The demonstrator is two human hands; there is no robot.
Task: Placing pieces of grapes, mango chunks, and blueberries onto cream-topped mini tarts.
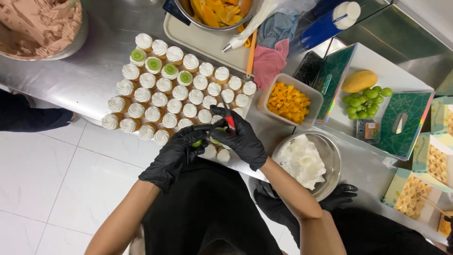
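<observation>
- Here, the left hand [175,153], in a black glove, is curling its fingers around a small green grape [197,143] at the near edge of the steel bench [89,75].
- The right hand [240,137], also gloved in black, is gripping a red-handled knife [230,121], its fist closed around the handle just beside the left hand; the blade is hidden.
- Both hands are hovering over the nearest cupcakes [214,152] in a large batch [174,94] topped with white cream swirls, which is sitting in rows across the bench.
- Four cupcakes at the far side of the batch are wearing green fruit slices [154,64].
- A clear tub of diced mango [289,101] is standing just right of the batch, and a steel bowl of white cream [304,163] is sitting near the right forearm.
- A white tray [377,78] further right is carrying a whole mango [359,81] and a bunch of green grapes [364,101].
- A bowl of brown cream [37,26] is resting at the far left corner.
- A second gloved hand [342,193], belonging to someone else, is touching the bench edge below the steel bowl.
</observation>
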